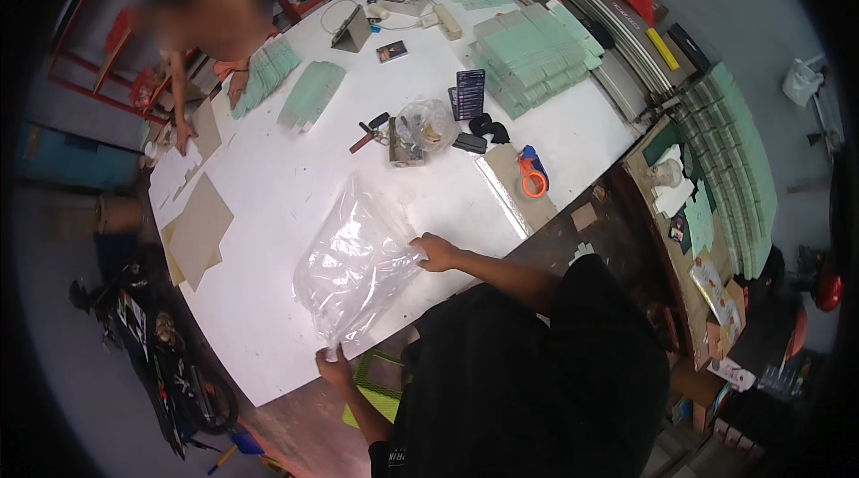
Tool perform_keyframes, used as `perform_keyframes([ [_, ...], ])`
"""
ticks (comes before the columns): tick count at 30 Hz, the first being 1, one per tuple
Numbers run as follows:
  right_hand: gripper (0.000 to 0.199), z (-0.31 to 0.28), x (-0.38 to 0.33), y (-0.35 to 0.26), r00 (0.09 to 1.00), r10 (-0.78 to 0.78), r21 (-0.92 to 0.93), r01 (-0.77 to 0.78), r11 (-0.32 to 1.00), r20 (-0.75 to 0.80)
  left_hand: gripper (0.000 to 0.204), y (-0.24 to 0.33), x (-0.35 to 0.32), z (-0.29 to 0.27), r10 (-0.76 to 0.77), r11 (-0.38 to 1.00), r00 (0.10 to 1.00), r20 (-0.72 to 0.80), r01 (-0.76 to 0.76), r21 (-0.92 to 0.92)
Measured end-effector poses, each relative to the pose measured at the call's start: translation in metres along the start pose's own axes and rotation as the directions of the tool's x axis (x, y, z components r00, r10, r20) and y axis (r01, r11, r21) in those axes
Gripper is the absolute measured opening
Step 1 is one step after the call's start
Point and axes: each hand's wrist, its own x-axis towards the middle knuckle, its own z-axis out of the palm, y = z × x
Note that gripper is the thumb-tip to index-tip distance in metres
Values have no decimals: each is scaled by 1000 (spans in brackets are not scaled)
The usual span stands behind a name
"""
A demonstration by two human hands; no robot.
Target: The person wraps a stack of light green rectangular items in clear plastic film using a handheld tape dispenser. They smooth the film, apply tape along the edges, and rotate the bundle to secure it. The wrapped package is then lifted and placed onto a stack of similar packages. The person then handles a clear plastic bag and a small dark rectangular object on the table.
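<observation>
A large clear plastic bag [351, 254] lies puffed up on the near part of the white table [259, 210]. My left hand [335, 367] is closed on its gathered lower corner, at the table's front edge. Farther right, my right hand [435, 253] pinches the bag's right side. Whatever the bag may contain does not show through the glare on it. An orange and blue tape dispenser [534, 176] rests on a piece of grey cardboard [506, 176] to the right of my right hand.
Across the table a person [210, 17] handles pale green folded sheets [268, 71] and white card pieces. Green stacks [532, 53] stand at the far right. Mid-table are a small box [405, 152], a small plastic bag [424, 125] and a phone [470, 93]. A motorcycle [152, 353] stands left.
</observation>
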Motion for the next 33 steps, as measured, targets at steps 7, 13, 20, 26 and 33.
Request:
perform_keyframes([
  [7, 91, -91, -69, 37, 939, 289, -73, -306, 949, -186, 44, -13, -24, 37, -57, 995, 984, 169, 41, 93],
  [13, 96, -313, -100, 135, 668, 292, -61, -451, 890, -684, 80, 17, -41, 33, -169, 958, 946, 276, 92, 272],
  [20, 96, -575, -68, 276, 369, 347, 176, -424, 888, -862, 94, 148, -64, 50, -180, 954, 961, 208, 120, 274],
  [26, 126, -701, -57, 379, 361, 465, 238, -522, 819, -808, 81, 296, -61, 97, 13, 979, 937, 348, -82, 184],
  [33, 143, -726, -26, 358, 514, 630, 88, -730, 678, -582, 77, 312, -47, 93, -145, 963, 910, 387, 40, 268],
])
